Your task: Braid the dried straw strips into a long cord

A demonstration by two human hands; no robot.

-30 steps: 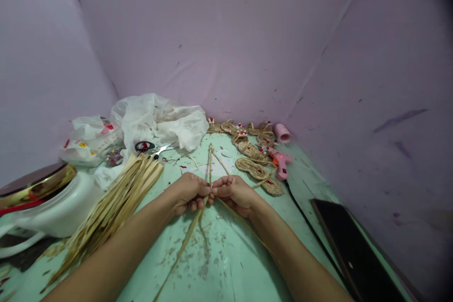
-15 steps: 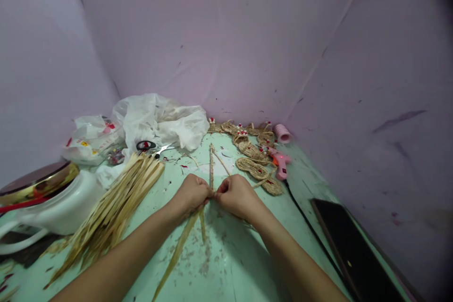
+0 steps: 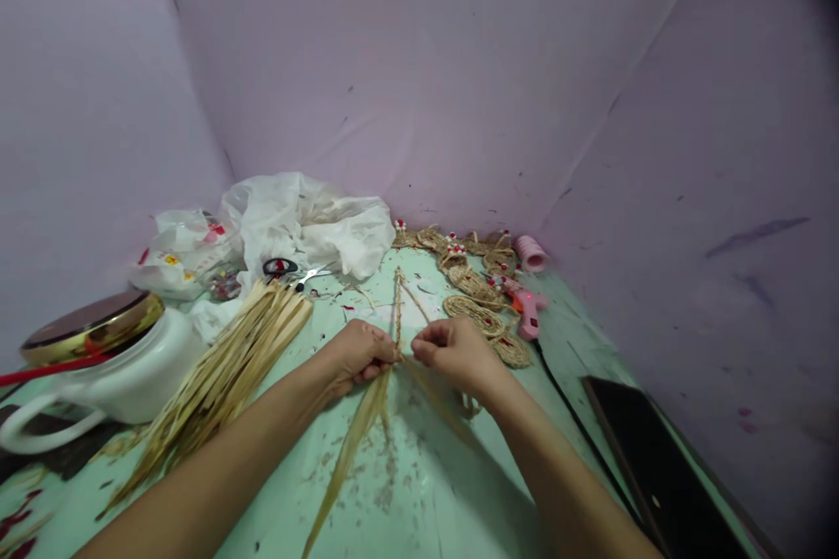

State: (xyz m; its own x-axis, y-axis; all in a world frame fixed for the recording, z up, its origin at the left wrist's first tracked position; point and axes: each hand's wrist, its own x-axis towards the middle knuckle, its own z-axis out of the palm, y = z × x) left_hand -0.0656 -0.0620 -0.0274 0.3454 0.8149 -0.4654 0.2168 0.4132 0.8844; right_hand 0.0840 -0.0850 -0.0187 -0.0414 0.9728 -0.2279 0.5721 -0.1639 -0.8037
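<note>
Sitting mid green table (image 3: 429,498), the braid (image 3: 398,310) looks done from its far bend down to the left hand (image 3: 359,354), which pinches its lower end. The right hand (image 3: 462,354) is curled just beside; can't tell if it's got a strand. Loose strands (image 3: 357,432) trailing below are what's left, I reckon. White plastic bag (image 3: 308,223), bundle of dry strips (image 3: 223,376), glue gun (image 3: 528,314), scissors (image 3: 280,266): all off back or sideways, nothing really blocking.
</note>
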